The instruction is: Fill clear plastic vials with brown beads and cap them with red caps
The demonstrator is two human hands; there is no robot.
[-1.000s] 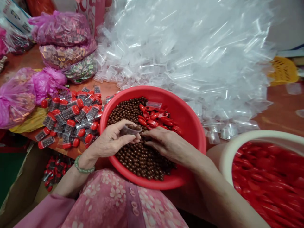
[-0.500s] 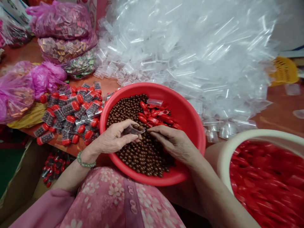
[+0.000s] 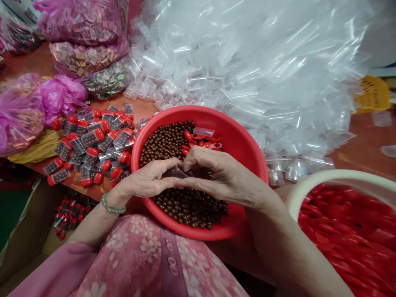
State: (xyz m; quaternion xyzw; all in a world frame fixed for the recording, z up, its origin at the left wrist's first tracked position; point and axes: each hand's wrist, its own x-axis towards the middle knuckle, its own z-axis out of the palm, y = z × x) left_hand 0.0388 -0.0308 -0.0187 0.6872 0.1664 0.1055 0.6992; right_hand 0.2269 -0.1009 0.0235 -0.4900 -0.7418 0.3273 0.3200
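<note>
Pinched in my left hand (image 3: 148, 178) is a small clear plastic tube (image 3: 177, 170), lying on its side over the red basin (image 3: 258, 165). My right hand (image 3: 224, 173) is closed at the tube's mouth, fingers curled above and thumb below. Those fingers hide the mouth and anything they hold. Brown chocolate balls (image 3: 165, 142) fill the basin's left side and front. Red plastic caps (image 3: 213, 144) lie among them at the back, partly behind my right hand, with another clear tube (image 3: 204, 132) beside them.
Filled tubes with red caps (image 3: 93, 138) are heaped left of the basin. Empty clear tubes (image 3: 247, 74) form a large pile behind. At right stands a white bucket (image 3: 297, 198) of red caps. Pink bags (image 3: 80, 24) sit at back left, and a cardboard box (image 3: 21, 231) is below.
My right hand has moved left and up from the chocolate balls to the tube's mouth, closing against it. My left hand keeps hold of the tube, whose balls are now hidden.
</note>
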